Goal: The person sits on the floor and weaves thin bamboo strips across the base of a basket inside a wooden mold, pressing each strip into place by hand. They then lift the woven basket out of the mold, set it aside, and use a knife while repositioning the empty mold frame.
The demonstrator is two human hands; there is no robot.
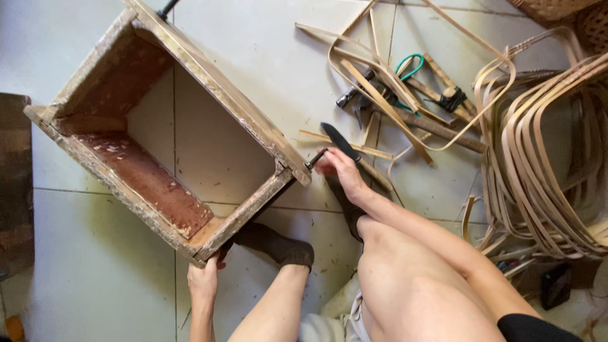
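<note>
the worn wooden box frame (171, 133) fills the frame's left on the tiled floor (95, 272); the left hand (204, 278) grips its lower corner. the right hand (339, 166) pinches a dark rod (315, 158) at the frame's right corner, so positioning seems underway, and steady holding matters next.

A worn wooden frame (171, 126), open through the middle like a bottomless box, is set on the tiled floor at the left of the scene, turned at an angle. Its boards are pale and chipped outside, reddish-brown and flaking inside. Its near corner is gripped from below by the left hand (204, 278). A thin dark rod (316, 156), protruding from the frame's right corner, is pinched at its tip by the right hand (339, 170).
</note>
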